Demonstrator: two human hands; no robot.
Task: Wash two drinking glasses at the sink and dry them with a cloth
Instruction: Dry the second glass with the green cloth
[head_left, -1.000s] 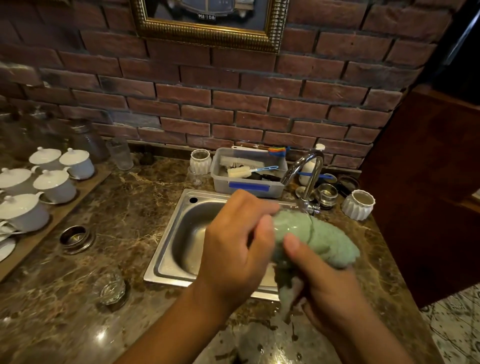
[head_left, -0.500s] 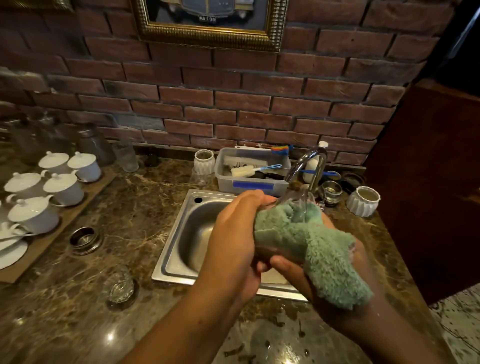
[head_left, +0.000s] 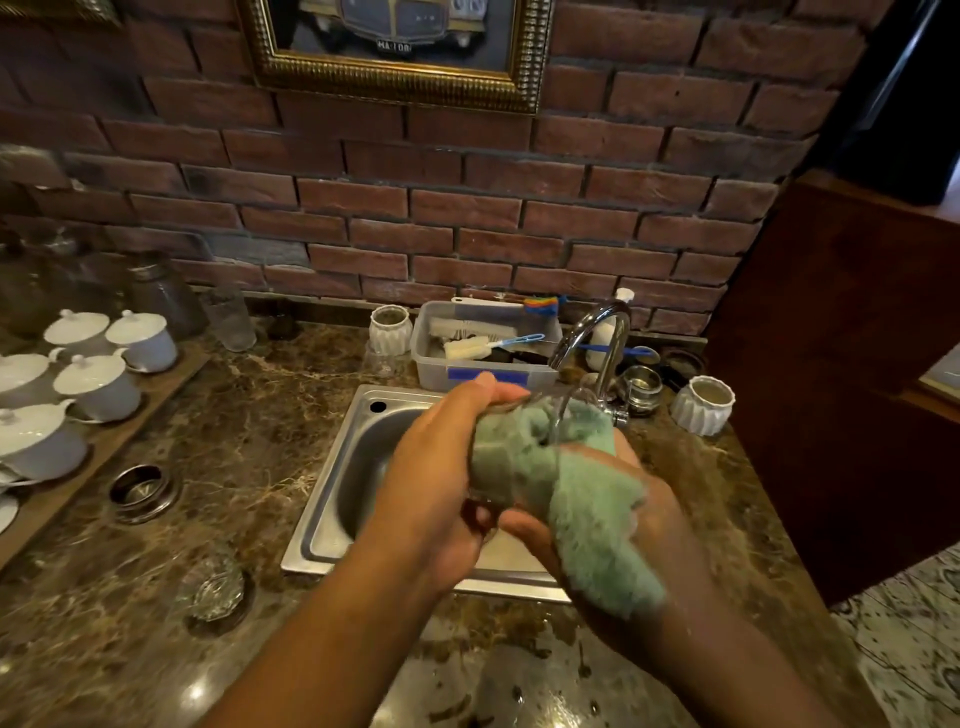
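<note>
Over the steel sink (head_left: 332, 499) my left hand (head_left: 441, 478) grips a clear drinking glass (head_left: 566, 410) lying on its side, rim pointing right toward the tap. A green fluffy cloth (head_left: 582, 499) is stuffed into the glass and hangs out over my right hand (head_left: 639, 514), which holds the cloth from below. Most of the glass is hidden by the cloth and my fingers. A second clear glass (head_left: 213, 590) stands on the marble counter, left of the sink's front corner.
The chrome tap (head_left: 597, 338) arches just behind my hands. A plastic tub of brushes (head_left: 483, 348) sits behind the sink, with white ribbed pots (head_left: 701, 405) beside it. White lidded cups on a wooden tray (head_left: 98, 384) fill the left. A metal ring (head_left: 143, 491) lies on the counter.
The cloth went from wrapped around the glass to pushed inside it, with its loose end now hanging over my right hand. The glass tilted with its rim toward the tap.
</note>
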